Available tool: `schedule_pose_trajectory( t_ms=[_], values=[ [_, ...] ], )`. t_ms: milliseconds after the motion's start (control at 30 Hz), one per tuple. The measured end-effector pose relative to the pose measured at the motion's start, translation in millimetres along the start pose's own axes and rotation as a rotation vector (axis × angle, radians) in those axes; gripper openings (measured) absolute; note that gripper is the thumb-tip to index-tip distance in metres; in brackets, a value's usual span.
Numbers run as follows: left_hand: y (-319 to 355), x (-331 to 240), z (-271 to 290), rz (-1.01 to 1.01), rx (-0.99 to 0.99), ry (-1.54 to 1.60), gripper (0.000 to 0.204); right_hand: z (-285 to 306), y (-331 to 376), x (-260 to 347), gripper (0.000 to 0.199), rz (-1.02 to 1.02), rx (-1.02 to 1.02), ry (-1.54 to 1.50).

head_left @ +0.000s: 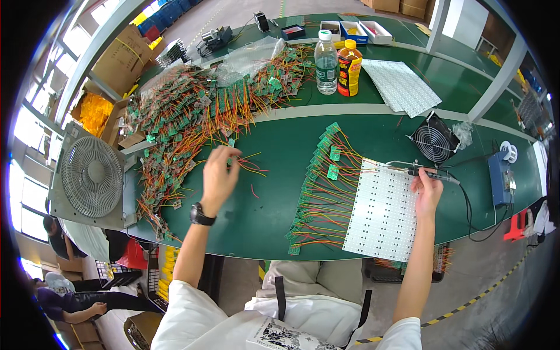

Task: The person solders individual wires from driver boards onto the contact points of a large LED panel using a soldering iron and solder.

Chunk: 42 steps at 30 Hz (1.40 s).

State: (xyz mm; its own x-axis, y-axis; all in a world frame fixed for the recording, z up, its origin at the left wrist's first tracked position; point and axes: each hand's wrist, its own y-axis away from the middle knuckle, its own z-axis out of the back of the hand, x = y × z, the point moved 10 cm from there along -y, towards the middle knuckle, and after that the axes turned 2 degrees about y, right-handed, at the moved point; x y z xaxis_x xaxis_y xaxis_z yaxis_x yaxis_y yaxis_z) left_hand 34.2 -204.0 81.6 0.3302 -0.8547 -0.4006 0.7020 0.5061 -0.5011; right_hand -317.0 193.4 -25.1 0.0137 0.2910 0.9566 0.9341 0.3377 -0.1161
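My right hand [427, 189] is wrapped round a soldering iron [436, 174] with a dark handle, its metal end pointing left. The iron is above the top right of a white panel [379, 219] dotted with small dark pads. Red and yellow wires [326, 217] run from the panel's left edge to a slanting row of small green circuit boards [303, 201]. My left hand [219, 175], a black watch on its wrist, is beside a heap of wired green boards [175, 111]. Its fingers are bent, with thumb and forefinger apart. A few loose wires [254, 166] lie at its fingertips.
A grey fan [92, 177] stands left. Behind are a water bottle [326, 63], an orange-capped bottle [349, 68] and stacked white panels [402, 87]. A small round fan [433, 140] and a blue soldering station [500, 178] with a cable sit right. Another person [76, 300] sits lower left.
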Motion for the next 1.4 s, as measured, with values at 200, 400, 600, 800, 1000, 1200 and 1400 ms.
schedule_pose_trajectory(
  t_ms=[200,400,600,800,1000,1200,1400],
  values=[
    [-10,26,-2,-0.251,0.239,-0.039,0.018,-5,3,2,0.017,0.005,0.014,-0.006],
    [-19,34,-28,-0.221,0.530,-0.102,0.022,0,3,1,0.016,-0.007,0.004,-0.010],
    [-30,38,-26,-0.068,0.583,-0.126,0.014,4,2,-1,0.016,-0.017,0.010,-0.032],
    [-40,51,-5,0.000,0.354,0.186,0.015,2,0,-1,0.016,-0.012,0.006,-0.028],
    [-24,74,-15,0.363,0.357,0.448,0.020,2,2,1,0.015,-0.018,0.009,-0.019],
    [-17,36,-29,0.346,0.312,0.619,0.019,1,2,2,0.015,-0.012,0.001,-0.031],
    [-17,-29,-74,0.224,0.288,0.820,0.019,4,2,1,0.016,-0.009,-0.032,-0.028]
  ],
)
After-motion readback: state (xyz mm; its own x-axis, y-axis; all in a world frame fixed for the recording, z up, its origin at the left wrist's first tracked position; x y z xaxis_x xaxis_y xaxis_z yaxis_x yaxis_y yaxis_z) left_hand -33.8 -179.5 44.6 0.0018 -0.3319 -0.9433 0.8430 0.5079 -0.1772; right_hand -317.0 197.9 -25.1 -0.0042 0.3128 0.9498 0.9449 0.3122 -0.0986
